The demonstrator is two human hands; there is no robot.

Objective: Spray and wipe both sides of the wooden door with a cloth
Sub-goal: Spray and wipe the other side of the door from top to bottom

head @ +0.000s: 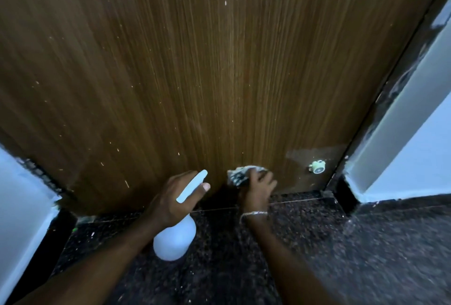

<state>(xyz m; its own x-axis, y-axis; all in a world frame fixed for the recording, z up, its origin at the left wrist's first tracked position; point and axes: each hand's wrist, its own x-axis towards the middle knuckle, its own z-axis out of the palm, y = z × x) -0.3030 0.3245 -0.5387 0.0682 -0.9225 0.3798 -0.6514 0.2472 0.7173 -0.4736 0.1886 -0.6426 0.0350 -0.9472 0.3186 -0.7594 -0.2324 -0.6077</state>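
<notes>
left hand point(170, 197): fingers curled round the neck of a white plastic spray bottle point(174, 241), forefinger lying out along its pale trigger head. the bottle body hangs below the hand, above the dark speckled stone floor point(317, 243), apart from the door.

right hand point(258, 190): fingers bent over a crumpled grey-and-white cloth point(240, 175), pressing it against the brown wood-grain door point(195, 60) near the door's bottom edge. a thin metal bracelet point(253, 213) sits on this wrist.

a damp, paler patch point(312, 154) shows on the door right of the cloth, just above a round pale door fitting point(317, 167).
</notes>
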